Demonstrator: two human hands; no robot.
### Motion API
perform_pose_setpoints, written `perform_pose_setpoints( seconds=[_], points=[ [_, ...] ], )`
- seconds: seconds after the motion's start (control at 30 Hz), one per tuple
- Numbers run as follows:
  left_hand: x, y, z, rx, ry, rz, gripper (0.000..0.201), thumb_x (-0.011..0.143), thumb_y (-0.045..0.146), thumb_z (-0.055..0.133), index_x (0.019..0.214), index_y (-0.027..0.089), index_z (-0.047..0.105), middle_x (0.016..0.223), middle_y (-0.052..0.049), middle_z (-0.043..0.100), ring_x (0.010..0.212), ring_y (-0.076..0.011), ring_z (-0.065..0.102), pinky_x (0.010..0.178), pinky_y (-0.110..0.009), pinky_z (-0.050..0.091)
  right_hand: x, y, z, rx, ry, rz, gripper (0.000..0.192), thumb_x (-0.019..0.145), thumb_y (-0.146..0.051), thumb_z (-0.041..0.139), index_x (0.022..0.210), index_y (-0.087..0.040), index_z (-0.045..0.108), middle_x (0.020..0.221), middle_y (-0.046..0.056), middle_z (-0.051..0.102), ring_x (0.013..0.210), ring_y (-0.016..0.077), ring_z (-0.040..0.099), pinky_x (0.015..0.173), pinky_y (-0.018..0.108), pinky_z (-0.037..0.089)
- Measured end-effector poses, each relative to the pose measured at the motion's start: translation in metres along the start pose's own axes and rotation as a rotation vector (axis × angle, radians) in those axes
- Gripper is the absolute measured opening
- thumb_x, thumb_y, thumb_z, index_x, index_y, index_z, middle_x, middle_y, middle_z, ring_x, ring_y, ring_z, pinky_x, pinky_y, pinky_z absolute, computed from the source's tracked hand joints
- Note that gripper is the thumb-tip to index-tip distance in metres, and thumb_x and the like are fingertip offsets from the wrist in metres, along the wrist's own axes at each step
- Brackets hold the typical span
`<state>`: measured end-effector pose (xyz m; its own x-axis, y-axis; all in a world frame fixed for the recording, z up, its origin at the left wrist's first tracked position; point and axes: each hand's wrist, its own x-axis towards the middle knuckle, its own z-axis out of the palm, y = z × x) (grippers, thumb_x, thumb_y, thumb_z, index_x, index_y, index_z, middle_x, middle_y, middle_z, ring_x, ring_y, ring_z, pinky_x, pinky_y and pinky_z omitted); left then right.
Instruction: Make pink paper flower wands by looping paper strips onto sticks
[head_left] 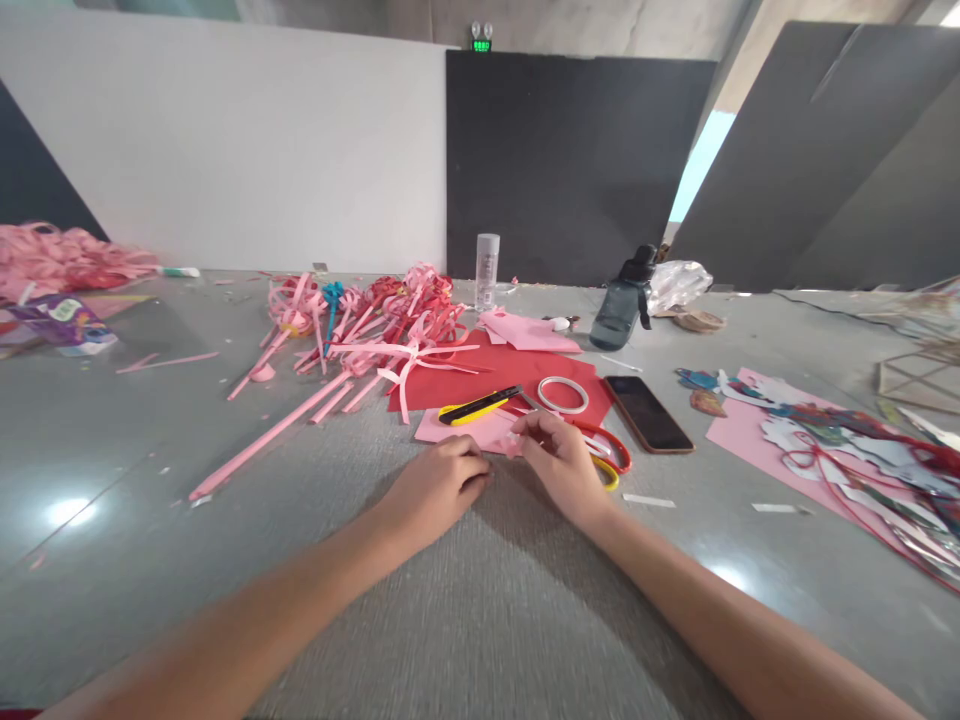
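Observation:
My right hand (561,468) is pinched closed on a small pink paper piece (512,444) at the near edge of a pink paper sheet (433,427). Beside it, my left hand (442,488) rests on the table with fingers curled and closed; whatever may be between its fingertips is hidden. Just beyond the hands lies a yellow and black utility knife (480,405). Scissors with red and yellow handles (619,452) lie partly behind my right hand. A roll of white tape (563,395) sits on red paper (427,385).
Pink paper-strip flowers on stems (375,330) are heaped at left. A phone (649,414), a dark water bottle (621,310) and a clear cylindrical bottle (487,270) stand or lie beyond. Paper cutouts and cords (847,450) cover the right side. Paper scraps (649,501) dot the grey table.

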<state>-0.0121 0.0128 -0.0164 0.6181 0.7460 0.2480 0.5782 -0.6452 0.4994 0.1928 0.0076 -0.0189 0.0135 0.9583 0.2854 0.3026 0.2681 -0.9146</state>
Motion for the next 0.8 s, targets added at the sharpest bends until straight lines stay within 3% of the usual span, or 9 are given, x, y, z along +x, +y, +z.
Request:
perform_pose_setpoints(
  seconds=[0.37,0.57,0.67,0.8],
  points=[
    [0.001,-0.008,-0.004,0.201,-0.018,-0.002,0.023,0.103,0.020,0.053,0.099,0.019,0.075,0.102,-0.010,0.067,0.098,-0.0259,0.066,0.084,-0.038,0.051,0.004,0.005,0.001,-0.053,-0.017,-0.011,0.007,0.079,-0.028,0.062,0.081,-0.022,0.064,0.075,0.000,0.062,0.070,0.0176,0.054,0.067,0.032,0.042],
    [0.006,-0.027,-0.012,0.396,-0.019,0.007,0.021,0.101,0.014,0.048,0.099,0.017,0.069,0.103,-0.010,0.069,0.094,-0.0260,0.066,0.069,-0.032,0.043,0.003,0.004,0.002,-0.062,-0.036,-0.022,0.006,0.079,-0.027,0.064,0.081,-0.021,0.065,0.073,-0.001,0.061,0.067,0.0166,0.053,0.065,0.031,0.041],
    [0.008,-0.035,-0.016,0.349,-0.028,-0.035,0.022,0.100,0.012,0.045,0.100,0.018,0.066,0.097,-0.009,0.069,0.081,-0.0225,0.066,0.062,-0.030,0.037,0.002,0.001,0.001,-0.053,-0.040,-0.028,0.006,0.080,-0.028,0.065,0.079,-0.022,0.065,0.072,-0.001,0.061,0.068,0.0165,0.053,0.065,0.031,0.042],
    [0.010,-0.044,-0.023,0.260,-0.008,-0.099,0.025,0.106,0.025,0.039,0.099,0.019,0.062,0.079,-0.003,0.068,0.062,-0.0168,0.062,0.059,-0.027,0.035,0.002,0.001,-0.002,-0.045,-0.018,-0.016,0.009,0.080,-0.031,0.065,0.080,-0.022,0.064,0.073,0.000,0.063,0.068,0.0175,0.056,0.064,0.031,0.043]
  ],
)
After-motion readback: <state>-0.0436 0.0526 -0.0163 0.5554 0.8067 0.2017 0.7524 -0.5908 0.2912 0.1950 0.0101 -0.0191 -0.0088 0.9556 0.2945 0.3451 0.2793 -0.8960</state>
